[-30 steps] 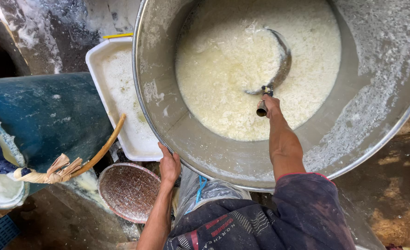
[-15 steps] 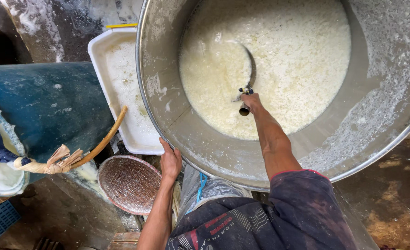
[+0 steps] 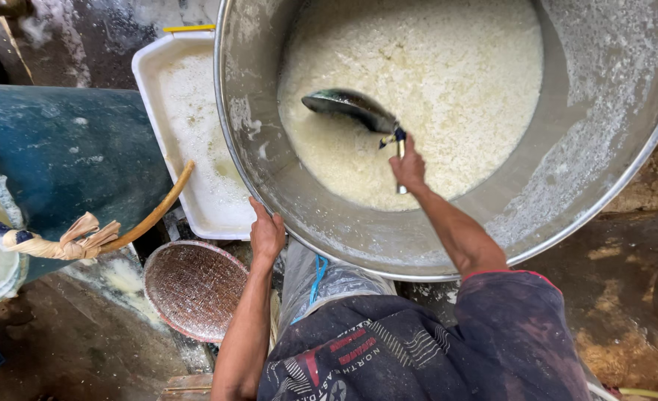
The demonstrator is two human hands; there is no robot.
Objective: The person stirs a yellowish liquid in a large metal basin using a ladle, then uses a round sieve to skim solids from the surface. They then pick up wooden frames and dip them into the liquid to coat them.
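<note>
Stirring white curd-like mixture (image 3: 448, 96) inside large metal vat (image 3: 604, 148); right hand (image 3: 408, 167) clamped on ladle (image 3: 352, 108), bowl skimming the surface; left hand (image 3: 267, 234) gripping vat rim, steadying; next move probably calling for a level, loaded lift toward white tray (image 3: 188, 134) beside the vat.

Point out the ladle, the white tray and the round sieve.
ladle (image 3: 347, 106), head view, on the bowl of the scoop, above the white mash.
white tray (image 3: 147, 96), head view, on its left rim.
round sieve (image 3: 192, 288), head view, on the middle of its woven mesh.
</note>
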